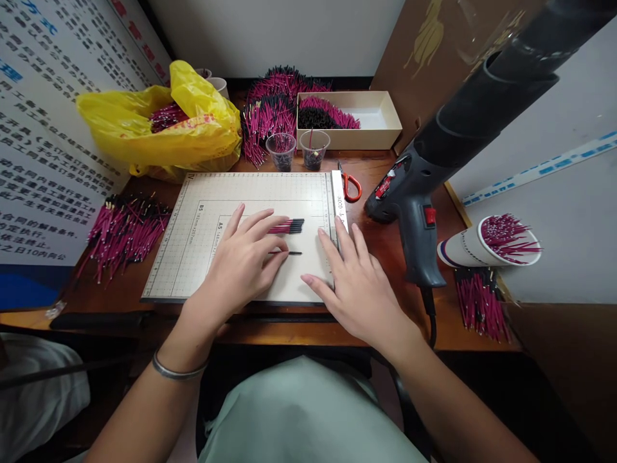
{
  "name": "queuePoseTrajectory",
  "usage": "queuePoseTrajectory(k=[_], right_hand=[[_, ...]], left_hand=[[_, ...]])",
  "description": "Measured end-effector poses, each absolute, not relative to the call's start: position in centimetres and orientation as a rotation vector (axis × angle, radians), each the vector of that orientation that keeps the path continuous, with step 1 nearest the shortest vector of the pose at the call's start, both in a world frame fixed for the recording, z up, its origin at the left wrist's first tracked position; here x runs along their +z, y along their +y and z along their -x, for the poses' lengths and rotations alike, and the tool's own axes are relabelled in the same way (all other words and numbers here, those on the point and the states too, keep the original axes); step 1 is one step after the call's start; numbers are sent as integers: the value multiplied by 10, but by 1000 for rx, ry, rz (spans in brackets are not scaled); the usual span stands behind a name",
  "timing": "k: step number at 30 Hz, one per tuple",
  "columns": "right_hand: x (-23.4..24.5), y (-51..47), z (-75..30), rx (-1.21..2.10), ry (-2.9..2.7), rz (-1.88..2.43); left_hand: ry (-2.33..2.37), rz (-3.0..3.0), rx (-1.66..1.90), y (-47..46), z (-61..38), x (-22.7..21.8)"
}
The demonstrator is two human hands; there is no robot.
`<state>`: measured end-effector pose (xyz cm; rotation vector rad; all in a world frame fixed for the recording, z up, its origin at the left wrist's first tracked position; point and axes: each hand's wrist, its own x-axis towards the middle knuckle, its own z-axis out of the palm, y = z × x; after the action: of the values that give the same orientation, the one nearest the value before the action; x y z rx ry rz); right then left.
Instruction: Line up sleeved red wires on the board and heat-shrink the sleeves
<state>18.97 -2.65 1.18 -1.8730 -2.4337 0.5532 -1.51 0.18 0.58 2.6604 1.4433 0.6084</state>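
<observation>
My left hand (245, 254) lies flat on the white gridded cutting mat (212, 257), fingers stretched over a small row of pink sticks with black tips (289, 226). One single pink and black stick (286, 253) lies just below, at my left fingertips. My right hand (354, 283) rests open on the mat's right edge, fingers spread, touching the white ruler strip (339, 199) along that edge. Neither hand grips anything.
A black heat gun (414, 199) stands right of the mat, with red scissors (351, 186) behind. Piles of pink sticks (123, 231) lie left, back and right. A yellow bag (159, 128), a cardboard tray (376, 119), two clear cups (296, 149) and a tipped paper cup (486, 243) surround the mat.
</observation>
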Motion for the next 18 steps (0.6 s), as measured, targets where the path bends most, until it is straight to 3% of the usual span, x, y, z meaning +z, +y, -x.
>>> queuePoseTrajectory(k=[18], right_hand=[[10,-38,-192,196,-2562,1746]], left_hand=[[1471,-2488,832,-16,9,-6]])
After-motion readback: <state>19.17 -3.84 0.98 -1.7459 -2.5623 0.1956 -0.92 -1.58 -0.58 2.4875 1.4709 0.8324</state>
